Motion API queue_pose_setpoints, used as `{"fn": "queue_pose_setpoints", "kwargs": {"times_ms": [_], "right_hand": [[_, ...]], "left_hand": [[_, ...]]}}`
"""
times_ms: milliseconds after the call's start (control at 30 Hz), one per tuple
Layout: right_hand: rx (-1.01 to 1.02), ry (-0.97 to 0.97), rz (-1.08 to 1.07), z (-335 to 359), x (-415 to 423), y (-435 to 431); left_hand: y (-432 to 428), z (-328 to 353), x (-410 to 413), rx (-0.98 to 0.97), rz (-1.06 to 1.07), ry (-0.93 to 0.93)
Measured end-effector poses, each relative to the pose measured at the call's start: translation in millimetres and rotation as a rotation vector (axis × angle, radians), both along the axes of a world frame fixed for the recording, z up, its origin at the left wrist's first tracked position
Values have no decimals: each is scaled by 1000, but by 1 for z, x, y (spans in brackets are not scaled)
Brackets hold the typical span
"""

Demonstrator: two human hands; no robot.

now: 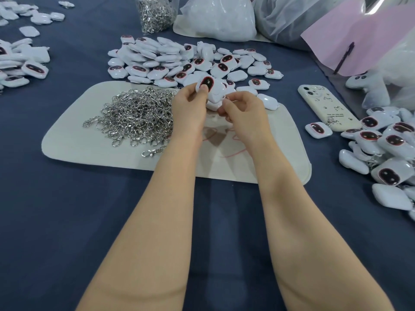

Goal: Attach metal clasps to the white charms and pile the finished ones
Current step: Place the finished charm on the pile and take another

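White glossy plastic charm with a dark oval face (210, 86) is hanging in the air just above the far edge of the cream rounded mat (258, 158), its face tilting toward the camera. The left hand (190, 106) is gripping it, the thumb pressing on the dark oval and the other fingers curling behind the shell. The right hand (244, 111) is pinching at the charm's lower right corner, its fingers closing tightly on what looks like a small silver metal clasp ring (227, 98). Most of the ring is hiding behind the fingers, so I cannot tell whether it is through the charm's loop yet.

The charm is probably weighing little and behaving as a stiff, slick shell, so the flat front and back are offering the surest hold, leaving the corner loop free for the ring.

A heap of silver metal clasps (137, 117) is lying on the mat's left half, just beside the left hand. Loose white charms (179, 61) are spreading along the mat's far edge. A cream phone (325, 106) is lying near the mat's far right corner. Another pile of charms (386, 144), some trailing clasps, is sitting at the tabletop's right edge.
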State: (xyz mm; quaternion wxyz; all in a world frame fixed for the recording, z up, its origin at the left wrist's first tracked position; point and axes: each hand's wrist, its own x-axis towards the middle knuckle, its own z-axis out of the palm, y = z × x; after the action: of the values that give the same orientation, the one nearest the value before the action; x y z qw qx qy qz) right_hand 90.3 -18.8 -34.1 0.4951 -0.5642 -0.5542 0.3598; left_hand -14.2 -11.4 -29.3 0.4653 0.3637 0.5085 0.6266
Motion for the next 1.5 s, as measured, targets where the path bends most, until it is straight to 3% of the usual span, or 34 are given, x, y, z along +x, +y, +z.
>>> {"fn": "queue_pose_setpoints", "kwargs": {"times_ms": [400, 567, 733, 867, 933, 1033, 1133, 1500], "right_hand": [[67, 35, -92, -3, -2, 5], [50, -161, -88, -1, -2, 4], [-36, -216, -68, 2, 2, 5], [-71, -164, -51, 3, 4, 3], [-52, -55, -71, 3, 3, 1], [14, 137, -68, 4, -3, -1], [58, 92, -65, 4, -8, -2], [158, 106, -109, 4, -10, -2]], "left_hand": [[1, 1, 3, -30, 9, -99], [-3, 1, 5, 128, 16, 162], [-7, 0, 11, 324, -36, 490], [-8, 0, 13, 346, -48, 517], [-7, 1, 14, 319, -5, 440], [-2, 2, 10, 155, 39, 135], [3, 1, 5, 31, 50, -119], [-1, 5, 3, -148, -105, -552]]}}
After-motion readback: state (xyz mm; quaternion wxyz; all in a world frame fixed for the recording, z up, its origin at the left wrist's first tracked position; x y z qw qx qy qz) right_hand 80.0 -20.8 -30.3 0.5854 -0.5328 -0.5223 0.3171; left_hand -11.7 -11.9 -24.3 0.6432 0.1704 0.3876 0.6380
